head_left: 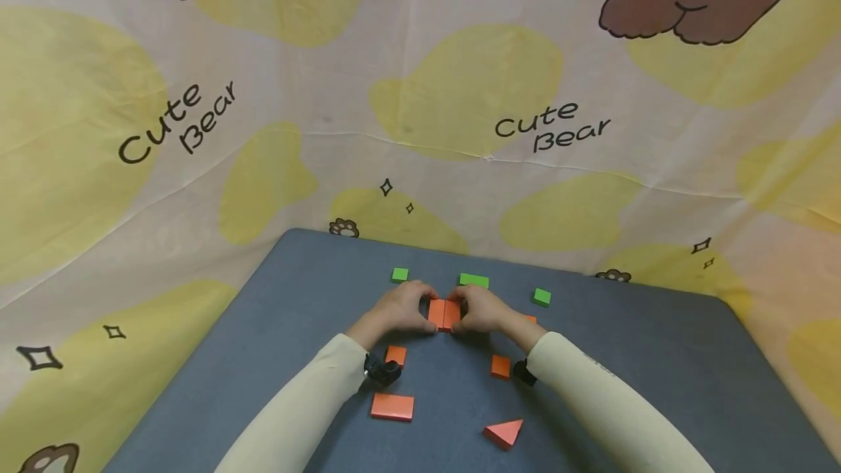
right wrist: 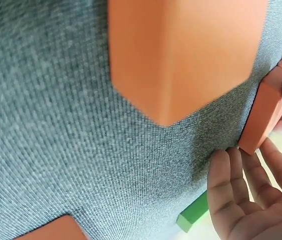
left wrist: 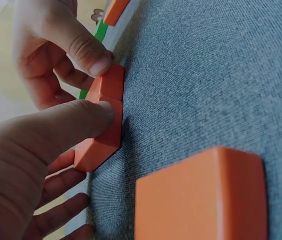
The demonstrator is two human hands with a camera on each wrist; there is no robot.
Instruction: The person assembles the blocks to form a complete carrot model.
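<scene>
Two orange-red rectangular blocks lie side by side on the grey cloth surface, their long edges touching in the head view. My left hand (head_left: 404, 307) pinches the left block (head_left: 436, 314) between thumb and fingers; its thumb presses on the near end in the left wrist view. Opposite it, my right hand (head_left: 485, 310) pinches the right block (head_left: 452, 315) by thumb and fingers. In the right wrist view, fingertips of the right hand (right wrist: 260, 200) touch the end of an orange-red block (right wrist: 263, 117).
Beyond the hands lie a green rectangular block (head_left: 474, 280) and two small green blocks (head_left: 400, 275) (head_left: 542, 297). Nearer are small orange blocks (head_left: 396, 356) (head_left: 501, 366), an orange rectangular block (head_left: 392, 407) and a red triangular block (head_left: 504, 433). Another orange block (head_left: 531, 319) is partly behind the right wrist.
</scene>
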